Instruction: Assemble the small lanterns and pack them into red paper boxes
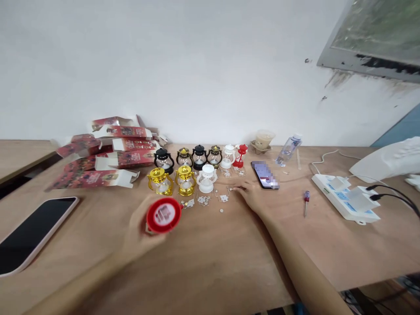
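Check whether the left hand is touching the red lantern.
Touching. The head view shows the left hand wrapped around the red lantern, lifted off the table, its base facing the camera.

A makeshift home workbench: plywood table (210,262), stained wall (197,65), power strip (344,197), screwdriver (306,202).

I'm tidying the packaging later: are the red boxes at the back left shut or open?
Open. The red boxes lie on their sides in a pile, white end flaps sticking out; whether anything is inside cannot be told.
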Available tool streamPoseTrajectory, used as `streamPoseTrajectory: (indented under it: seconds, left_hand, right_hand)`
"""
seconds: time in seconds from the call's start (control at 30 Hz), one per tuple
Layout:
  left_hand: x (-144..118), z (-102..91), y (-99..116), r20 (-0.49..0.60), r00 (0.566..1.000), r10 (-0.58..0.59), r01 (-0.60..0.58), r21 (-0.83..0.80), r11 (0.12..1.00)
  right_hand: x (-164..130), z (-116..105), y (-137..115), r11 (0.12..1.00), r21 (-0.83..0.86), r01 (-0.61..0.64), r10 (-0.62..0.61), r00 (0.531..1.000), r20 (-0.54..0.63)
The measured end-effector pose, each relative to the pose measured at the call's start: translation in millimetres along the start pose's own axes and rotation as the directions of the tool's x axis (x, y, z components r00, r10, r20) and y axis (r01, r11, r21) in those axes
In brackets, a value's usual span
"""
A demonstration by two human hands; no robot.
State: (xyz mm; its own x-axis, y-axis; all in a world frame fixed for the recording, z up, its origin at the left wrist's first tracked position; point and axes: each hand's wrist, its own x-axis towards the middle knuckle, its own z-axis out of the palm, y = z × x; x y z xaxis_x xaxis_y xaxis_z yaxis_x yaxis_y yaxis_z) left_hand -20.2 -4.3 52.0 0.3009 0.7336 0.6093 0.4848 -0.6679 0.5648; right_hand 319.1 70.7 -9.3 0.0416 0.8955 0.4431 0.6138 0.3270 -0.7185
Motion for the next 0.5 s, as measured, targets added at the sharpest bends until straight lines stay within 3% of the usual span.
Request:
streamPoseTrajectory:
  seconds: [0.1, 0.2, 0.5]
  left_hand:
    - [-20.1, 7.2, -11.3, -0.01, 0.995, 0.099, -0.099, -0.042, 0.994]
    - [-19.5, 14.8, -18.4, -0.013, 0.985, 0.173, -0.174, -0.072, 0.982]
    - [-14.7, 19.1, -19.5, 0.004, 0.991, 0.137, -0.136, -0.116, 0.984]
  right_hand:
    - [-0.4, 5.0, -1.1, 0.997, -0.066, 0.036, -0.033, 0.998, 0.046]
    - [-1.1, 5.5, -1.3, 0.992, -0.115, 0.06, -0.052, 0.996, 0.075]
    - [-10.1, 12.0, -13.4, 0.982, -0.156, 0.103, -0.098, 0.994, 0.042]
